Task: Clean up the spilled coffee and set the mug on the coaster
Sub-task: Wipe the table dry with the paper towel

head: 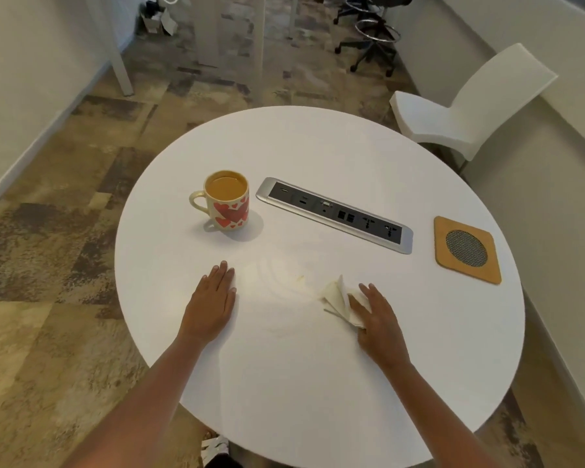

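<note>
A cream mug (228, 201) with red hearts, full of milky coffee, stands upright on the round white table (318, 383), left of centre. A square cork coaster (466, 249) with a dark mesh disc lies at the right edge, bare. Pale coffee smears (298, 282) mark the tabletop between my hands. My right hand (379, 319) presses flat on a folded white napkin (338, 298), just right of the smears. My left hand (213, 298) rests flat on the table with fingers together, below the mug, holding nothing.
A silver power and data socket strip (335, 214) is set into the table between mug and coaster. A white chair (460, 106) stands beyond the table at the right. Office chairs (372, 32) stand far back on the patterned floor.
</note>
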Motion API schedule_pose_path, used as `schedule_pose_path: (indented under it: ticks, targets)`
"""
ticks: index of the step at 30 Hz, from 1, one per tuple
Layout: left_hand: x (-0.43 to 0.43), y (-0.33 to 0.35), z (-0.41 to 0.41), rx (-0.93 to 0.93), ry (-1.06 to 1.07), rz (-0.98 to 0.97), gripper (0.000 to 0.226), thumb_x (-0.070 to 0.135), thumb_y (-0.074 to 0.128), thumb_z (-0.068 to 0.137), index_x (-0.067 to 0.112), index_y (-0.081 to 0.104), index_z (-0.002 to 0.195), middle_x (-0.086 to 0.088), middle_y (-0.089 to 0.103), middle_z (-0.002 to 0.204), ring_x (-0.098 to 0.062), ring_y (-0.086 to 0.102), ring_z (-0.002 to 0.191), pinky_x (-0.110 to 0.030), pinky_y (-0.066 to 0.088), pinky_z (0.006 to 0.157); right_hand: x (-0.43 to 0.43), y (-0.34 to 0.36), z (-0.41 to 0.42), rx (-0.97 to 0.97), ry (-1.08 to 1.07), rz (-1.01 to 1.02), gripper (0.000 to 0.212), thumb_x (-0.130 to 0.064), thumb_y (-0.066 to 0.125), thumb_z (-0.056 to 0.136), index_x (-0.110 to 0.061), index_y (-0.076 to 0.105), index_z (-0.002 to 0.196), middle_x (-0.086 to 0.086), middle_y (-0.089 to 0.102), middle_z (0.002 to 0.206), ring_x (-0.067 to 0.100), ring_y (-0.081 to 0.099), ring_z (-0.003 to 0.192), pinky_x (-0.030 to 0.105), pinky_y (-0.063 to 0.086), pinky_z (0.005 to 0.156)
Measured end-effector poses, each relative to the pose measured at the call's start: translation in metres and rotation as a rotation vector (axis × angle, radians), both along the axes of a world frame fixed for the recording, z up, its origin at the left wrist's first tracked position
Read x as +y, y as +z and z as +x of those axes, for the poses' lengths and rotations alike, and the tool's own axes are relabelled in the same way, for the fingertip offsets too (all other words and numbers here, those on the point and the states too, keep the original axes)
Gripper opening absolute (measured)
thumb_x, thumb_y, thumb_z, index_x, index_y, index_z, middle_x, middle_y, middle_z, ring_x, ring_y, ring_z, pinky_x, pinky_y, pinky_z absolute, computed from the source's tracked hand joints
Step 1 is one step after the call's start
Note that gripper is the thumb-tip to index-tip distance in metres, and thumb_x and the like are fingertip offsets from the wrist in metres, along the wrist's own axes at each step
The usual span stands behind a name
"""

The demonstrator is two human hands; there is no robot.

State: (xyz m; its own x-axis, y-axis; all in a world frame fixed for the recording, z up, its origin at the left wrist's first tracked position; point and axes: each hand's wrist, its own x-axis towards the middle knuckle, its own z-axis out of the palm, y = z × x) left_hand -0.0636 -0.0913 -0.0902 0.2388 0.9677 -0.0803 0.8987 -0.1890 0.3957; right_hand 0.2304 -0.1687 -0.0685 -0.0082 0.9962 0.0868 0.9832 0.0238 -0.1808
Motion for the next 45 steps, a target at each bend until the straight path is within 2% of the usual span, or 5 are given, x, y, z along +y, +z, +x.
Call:
schedule_pose_path:
  ticks: [11,17,28,37,45]
  targets:
    - [0.018,-0.003,-0.014,-0.033,-0.08,0.05,0.068,0.036,0.009,0.086,0.0,0.037,0.136,-0.018,0.034,0.147,-0.03,0.03,0.138,-0.041,0.021,0.115,0.009,0.019,-0.027,-0.212,-0.255,-0.088,0.027,-0.004,0.081,0.058,0.008,0.067,0.078,0.022,0.063,0.069,0.036,0.06,0.055,0.033,0.051,0.042]
    - [0.019,-0.004,-0.015,-0.046,-0.038,0.034,0.061,0.031,0.017,0.087,-0.003,0.044,0.13,-0.023,0.043,0.14,-0.037,0.042,0.129,-0.049,0.032,0.108,0.018,0.014,-0.033,-0.037,-0.529,-0.133,0.039,0.003,0.047,0.089,0.013,0.047,0.126,0.035,0.058,0.102,0.045,0.055,0.088,0.045,0.05,0.069]
    - [0.02,-0.007,-0.016,-0.067,-0.033,0.053,0.061,0.029,0.014,0.088,0.0,0.043,0.132,-0.019,0.041,0.143,-0.032,0.038,0.134,-0.043,0.027,0.112,0.055,-0.002,-0.176,0.345,-0.488,-0.14,0.033,-0.03,0.027,0.1,-0.008,0.051,0.107,0.02,0.051,0.104,0.039,0.052,0.101,0.037,0.039,0.082]
    - [0.027,-0.007,-0.016,-0.078,-0.002,0.077,0.064,0.028,0.011,0.087,-0.005,0.04,0.133,-0.023,0.039,0.143,-0.036,0.035,0.134,-0.046,0.023,0.112,0.051,0.017,-0.114,0.456,-0.382,-0.158,0.034,-0.015,0.037,0.096,-0.011,0.052,0.125,0.016,0.051,0.117,0.021,0.046,0.097,0.027,0.036,0.08]
    - [0.031,-0.011,-0.018,-0.096,-0.009,0.076,0.066,0.031,0.004,0.086,0.004,0.036,0.137,-0.014,0.037,0.146,-0.03,0.031,0.138,-0.047,0.016,0.115,0.061,-0.003,-0.087,0.064,-0.645,-0.187,0.049,0.0,0.03,0.094,-0.013,0.033,0.141,0.013,0.043,0.128,0.03,0.044,0.108,0.032,0.041,0.089]
